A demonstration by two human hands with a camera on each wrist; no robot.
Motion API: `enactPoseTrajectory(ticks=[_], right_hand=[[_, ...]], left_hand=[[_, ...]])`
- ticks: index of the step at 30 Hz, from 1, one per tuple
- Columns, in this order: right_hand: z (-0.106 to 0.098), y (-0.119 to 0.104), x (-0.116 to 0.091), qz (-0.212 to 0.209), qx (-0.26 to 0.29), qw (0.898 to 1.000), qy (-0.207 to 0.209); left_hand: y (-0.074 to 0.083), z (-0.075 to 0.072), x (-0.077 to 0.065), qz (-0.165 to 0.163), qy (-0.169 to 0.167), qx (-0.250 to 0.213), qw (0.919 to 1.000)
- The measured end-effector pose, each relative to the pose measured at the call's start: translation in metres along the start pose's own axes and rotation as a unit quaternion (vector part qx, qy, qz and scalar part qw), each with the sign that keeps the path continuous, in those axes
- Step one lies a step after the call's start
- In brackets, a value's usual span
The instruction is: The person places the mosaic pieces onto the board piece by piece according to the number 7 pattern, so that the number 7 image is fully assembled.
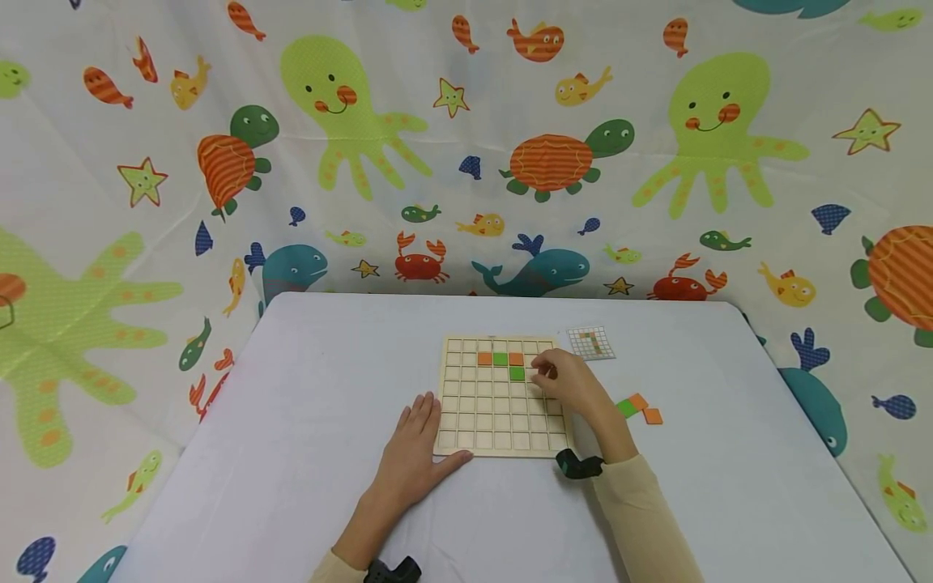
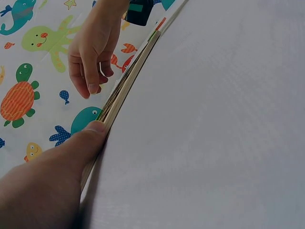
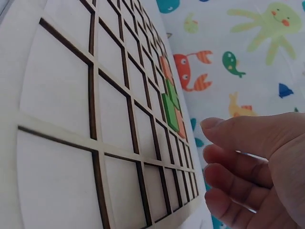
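Observation:
A wooden grid board (image 1: 466,413) lies on the white table. Near its top, a green tile (image 1: 500,359) sits between two orange tiles, with another green tile (image 1: 517,373) below the right-hand orange tile (image 1: 516,359). My left hand (image 1: 415,449) rests at the board's lower left corner, fingers straight along the left side and thumb at the front edge; the left wrist view shows that thumb (image 2: 88,138) against the edge. Over the board's right side hovers my right hand (image 1: 572,380), fingers loosely bent. In the right wrist view, nothing shows between its thumb and fingers (image 3: 224,179).
Right of the board lie a loose green tile (image 1: 628,408) and two orange tiles, one of them (image 1: 653,416) slightly apart. A small printed grid card (image 1: 591,342) is by the board's upper right corner. Behind the table (image 1: 328,356) hangs a sea-animal curtain (image 1: 452,81).

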State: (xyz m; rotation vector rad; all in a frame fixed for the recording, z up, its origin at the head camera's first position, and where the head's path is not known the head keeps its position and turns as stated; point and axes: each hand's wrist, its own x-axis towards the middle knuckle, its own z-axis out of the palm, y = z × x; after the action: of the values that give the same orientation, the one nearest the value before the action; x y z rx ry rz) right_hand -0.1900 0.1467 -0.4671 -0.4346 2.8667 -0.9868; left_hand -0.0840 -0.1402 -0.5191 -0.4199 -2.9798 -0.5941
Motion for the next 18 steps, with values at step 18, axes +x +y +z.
enactPoseTrajectory(ticks=[18], right_hand=[[-0.018, 0.013, -0.014, 0.007, 0.003, 0.999, 0.045]], left_hand=[[-0.002, 0.002, 0.001, 0.011, 0.009, 0.013, 0.9998]])
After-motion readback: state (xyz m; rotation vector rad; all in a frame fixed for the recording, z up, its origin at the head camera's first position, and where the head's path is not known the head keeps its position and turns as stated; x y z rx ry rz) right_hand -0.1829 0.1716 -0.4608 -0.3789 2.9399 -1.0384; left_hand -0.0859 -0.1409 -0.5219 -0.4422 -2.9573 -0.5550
